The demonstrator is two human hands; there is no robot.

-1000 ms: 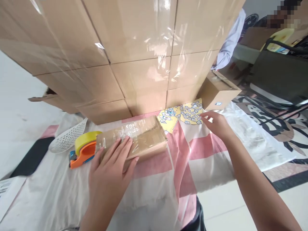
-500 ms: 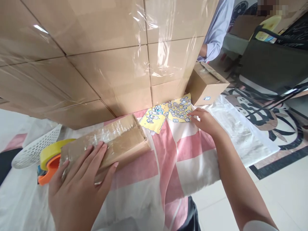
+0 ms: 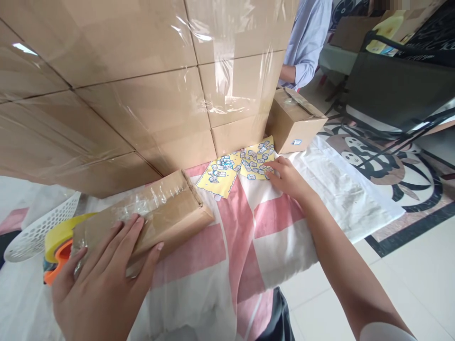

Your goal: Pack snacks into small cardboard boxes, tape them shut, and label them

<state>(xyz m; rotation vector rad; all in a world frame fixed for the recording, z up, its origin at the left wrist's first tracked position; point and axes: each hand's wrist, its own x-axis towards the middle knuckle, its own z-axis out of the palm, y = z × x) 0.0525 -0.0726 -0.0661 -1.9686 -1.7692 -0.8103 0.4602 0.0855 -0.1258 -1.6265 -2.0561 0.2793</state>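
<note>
A taped cardboard box lies on the draped cloth in front of me. My left hand rests on its left part, fingers spread over the taped top and thumb along the near edge. Farther right, my right hand reaches to a yellow sheet scattered with small blue-edged stickers. Its index finger and thumb are apart at the sheet's right side; nothing shows between them. Beside that sheet lies another yellow piece, with several stickers bunched near its upper part.
Plastic-wrapped stacked cartons rise behind the sheets. A smaller box with one sticker stands at right. An orange tape dispenser with yellow tape and a white perforated basket are at left. Another person's sleeve and a chair appear beyond.
The view has shifted slightly, moving most things left in the picture. My right fingers have come a little farther over the sticker sheet. My left hand stays on the box.
</note>
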